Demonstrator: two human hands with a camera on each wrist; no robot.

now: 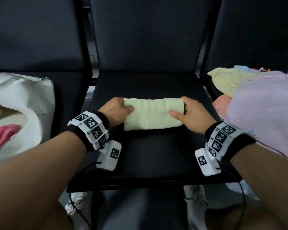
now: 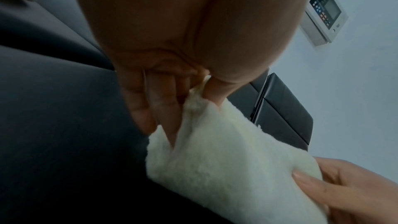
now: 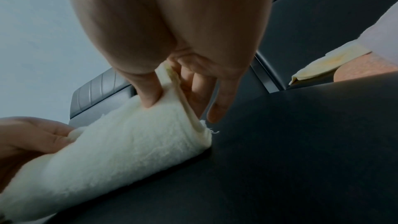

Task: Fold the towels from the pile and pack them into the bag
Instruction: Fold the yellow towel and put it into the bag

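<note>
Support: row of three dark padded chair seats; middle seat (image 1: 156, 156) nearest.
Middle seat: folded pale green towel (image 1: 152, 114) lies flat near its centre, long side across the seat.
Left seat: white bag (image 1: 32, 100), open, pink cloth inside.
Right seat: towel pile (image 1: 249, 97), yellow, lilac and coral pieces, overlapping; lilac uppermost.

A row of dark padded chairs (image 1: 146, 39) is seen side by side, the middle seat (image 1: 148, 150) at six o'clock. A pale wall (image 2: 355, 91) is shown behind, with a keypad panel (image 2: 325, 13) mounted at two o'clock. The light is dim.
</note>
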